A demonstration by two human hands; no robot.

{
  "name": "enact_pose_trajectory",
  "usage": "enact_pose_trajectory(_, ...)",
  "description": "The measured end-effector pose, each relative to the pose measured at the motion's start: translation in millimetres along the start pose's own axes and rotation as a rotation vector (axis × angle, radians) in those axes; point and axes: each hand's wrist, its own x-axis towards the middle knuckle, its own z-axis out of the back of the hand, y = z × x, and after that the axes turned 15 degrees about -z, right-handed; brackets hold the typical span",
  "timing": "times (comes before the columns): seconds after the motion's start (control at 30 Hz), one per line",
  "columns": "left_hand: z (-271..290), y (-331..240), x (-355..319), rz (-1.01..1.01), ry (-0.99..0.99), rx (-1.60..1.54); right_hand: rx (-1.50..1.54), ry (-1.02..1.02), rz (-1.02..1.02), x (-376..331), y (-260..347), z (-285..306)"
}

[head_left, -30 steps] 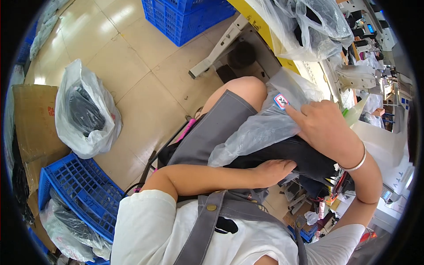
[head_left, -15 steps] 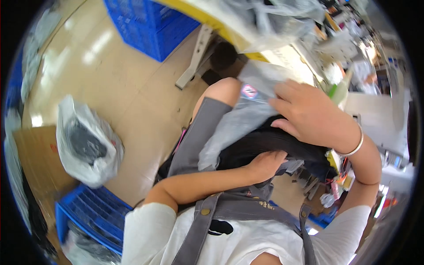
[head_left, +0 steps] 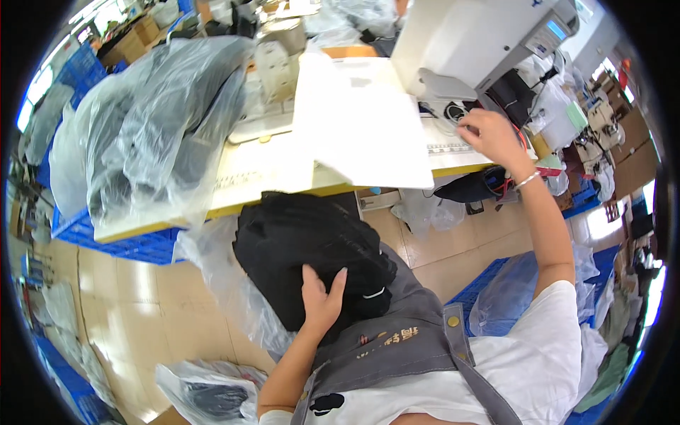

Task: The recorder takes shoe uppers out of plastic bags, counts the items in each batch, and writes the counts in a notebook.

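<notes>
Looking down from the head camera, the left hand (head_left: 320, 301) lies flat with fingers spread on a bundle of black garments (head_left: 304, 244) resting in the person's lap, the bundle partly out of a clear plastic bag (head_left: 219, 276) that hangs off its left side toward the tiled floor (head_left: 127, 297). The palm presses the lower edge of the black fabric; it grips nothing. The right hand (head_left: 490, 136) is stretched forward onto the yellow-edged worktable (head_left: 276, 177), fingers loosely curled and touching the tabletop just beside the base of a white sewing machine (head_left: 482, 35); whether they pinch anything cannot be told. A thin bracelet (head_left: 525, 181) circles that wrist. A large sheet of white fabric (head_left: 361, 120) covers the table between the 2 hands. To its left sits a heap of dark garments in clear plastic bags (head_left: 149, 120), above a blue crate (head_left: 134, 244). The person wears a grey apron (head_left: 404, 340) over a white shirt (head_left: 538, 354)
</notes>
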Motion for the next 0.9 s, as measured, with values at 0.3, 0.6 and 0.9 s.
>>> enact_pose_trajectory(0.3,-11,-5,6,0.162,-0.028,-0.134,-0.292,-0.163,-0.197,28,-11,-86)
enact_pose_trajectory(0.6,-9,0,11,0.158,-0.031,0.002,0.002,-0.353,-0.089,-15,25,-40)
enact_pose_trajectory(0.9,17,9,-1,0.38,0.023,-0.272,0.275,-0.181,0.321,-43,90,-41)
